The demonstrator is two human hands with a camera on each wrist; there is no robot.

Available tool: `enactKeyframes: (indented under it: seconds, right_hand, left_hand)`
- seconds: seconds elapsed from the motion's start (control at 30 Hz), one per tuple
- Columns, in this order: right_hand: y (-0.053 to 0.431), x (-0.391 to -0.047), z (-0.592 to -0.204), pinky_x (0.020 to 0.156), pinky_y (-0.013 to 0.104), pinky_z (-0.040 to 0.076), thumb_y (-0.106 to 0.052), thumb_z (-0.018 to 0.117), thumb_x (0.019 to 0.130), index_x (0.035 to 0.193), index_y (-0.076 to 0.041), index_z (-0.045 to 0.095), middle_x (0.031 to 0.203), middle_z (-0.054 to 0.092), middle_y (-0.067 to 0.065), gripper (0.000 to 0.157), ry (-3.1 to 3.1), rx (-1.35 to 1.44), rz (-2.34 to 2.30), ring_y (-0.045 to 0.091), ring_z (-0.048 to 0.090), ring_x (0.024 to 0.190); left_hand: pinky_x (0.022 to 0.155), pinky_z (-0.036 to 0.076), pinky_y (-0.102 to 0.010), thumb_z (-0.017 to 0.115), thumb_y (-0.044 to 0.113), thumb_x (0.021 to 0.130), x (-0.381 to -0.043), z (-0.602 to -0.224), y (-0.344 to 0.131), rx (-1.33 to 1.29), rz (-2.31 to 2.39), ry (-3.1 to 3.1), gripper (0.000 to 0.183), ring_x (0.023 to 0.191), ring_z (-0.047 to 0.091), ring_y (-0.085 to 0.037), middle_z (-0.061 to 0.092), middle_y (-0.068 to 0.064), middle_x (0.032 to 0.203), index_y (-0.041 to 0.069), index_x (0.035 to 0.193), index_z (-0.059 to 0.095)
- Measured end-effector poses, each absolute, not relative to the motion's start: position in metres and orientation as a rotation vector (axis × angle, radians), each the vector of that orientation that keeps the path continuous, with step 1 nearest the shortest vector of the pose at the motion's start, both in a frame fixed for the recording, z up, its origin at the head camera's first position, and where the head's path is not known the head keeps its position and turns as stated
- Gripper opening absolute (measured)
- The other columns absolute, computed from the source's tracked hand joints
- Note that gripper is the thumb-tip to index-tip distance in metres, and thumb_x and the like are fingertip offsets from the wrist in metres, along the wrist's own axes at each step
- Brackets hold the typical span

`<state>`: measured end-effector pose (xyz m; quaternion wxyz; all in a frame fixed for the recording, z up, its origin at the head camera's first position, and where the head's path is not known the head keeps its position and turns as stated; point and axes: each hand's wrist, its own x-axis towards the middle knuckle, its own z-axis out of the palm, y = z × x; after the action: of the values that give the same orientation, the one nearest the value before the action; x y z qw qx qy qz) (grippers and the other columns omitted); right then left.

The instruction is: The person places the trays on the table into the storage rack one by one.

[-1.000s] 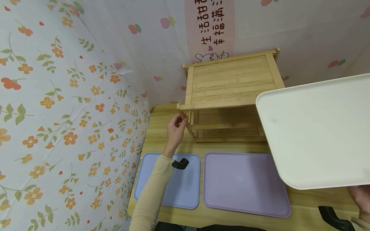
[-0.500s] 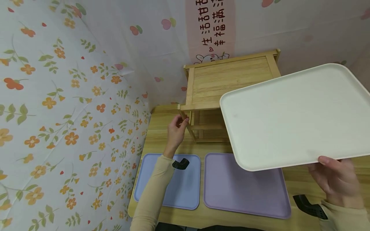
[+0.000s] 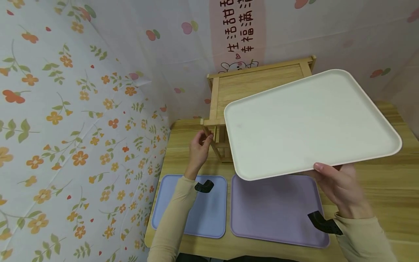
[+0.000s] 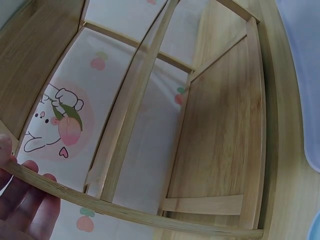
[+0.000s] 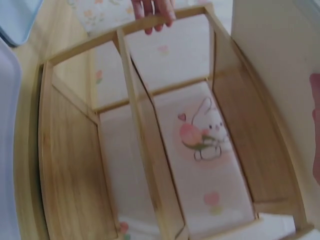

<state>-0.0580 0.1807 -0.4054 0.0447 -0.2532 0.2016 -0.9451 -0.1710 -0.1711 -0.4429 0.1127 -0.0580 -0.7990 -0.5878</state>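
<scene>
A wooden two-tier rack stands at the back of the table, its right part hidden behind a white rectangular tray. My left hand holds the rack's left front post; in the left wrist view, fingers curl around that wooden bar. My right hand grips the white tray by its near edge, thumb on top and the other fingers underneath. The tray is tilted and held up in front of the rack. In the right wrist view, the rack's shelves show open from the front.
A purple tray lies on the wooden table in front of the rack, partly under the raised white one. Left of it lies a light blue tray, beneath my left forearm. Floral cloth hangs at the left and back.
My right hand has brought the white tray leftward from the right side, so that it now covers much of the rack. The left hand has stayed on the post.
</scene>
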Motion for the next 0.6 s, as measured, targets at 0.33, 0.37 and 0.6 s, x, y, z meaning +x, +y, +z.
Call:
enactKeyframes:
  seconds: [0.33,0.37,0.6]
  right_hand:
    - [0.149,-0.076,-0.393,0.085,0.042,0.056,0.03,0.031,0.086,0.129,0.004,0.041,0.118,0.063,0.018,0.051,0.964,-0.68,-2.831,0.029,0.067,0.104]
    - [0.147,-0.078,-0.392,0.085,0.041,0.056,0.03,0.032,0.086,0.128,0.003,0.042,0.118,0.063,0.016,0.051,1.013,-0.671,-2.821,0.028,0.068,0.104]
    - [0.133,-0.086,-0.39,0.082,0.041,0.057,0.029,0.036,0.087,0.126,0.005,0.04,0.112,0.065,0.017,0.046,0.978,-0.576,-2.878,0.028,0.069,0.098]
  left_hand:
    - [0.086,0.054,-0.031,0.059,0.007,0.095,-0.171,-0.442,-0.17,-0.165,-1.749,-2.339,0.024,0.106,0.064,-0.034,0.065,-0.026,0.113,-0.008,0.115,0.06]
    - [0.085,0.055,-0.031,0.059,0.005,0.095,-0.169,-0.438,-0.169,-0.17,-1.747,-2.338,0.023,0.106,0.064,-0.036,0.065,-0.028,0.113,-0.009,0.114,0.06]
    - [0.082,0.056,-0.029,0.056,-0.001,0.094,-0.155,-0.413,-0.163,-0.184,-1.719,-2.344,0.021,0.101,0.064,-0.034,0.065,-0.029,0.108,-0.012,0.112,0.059]
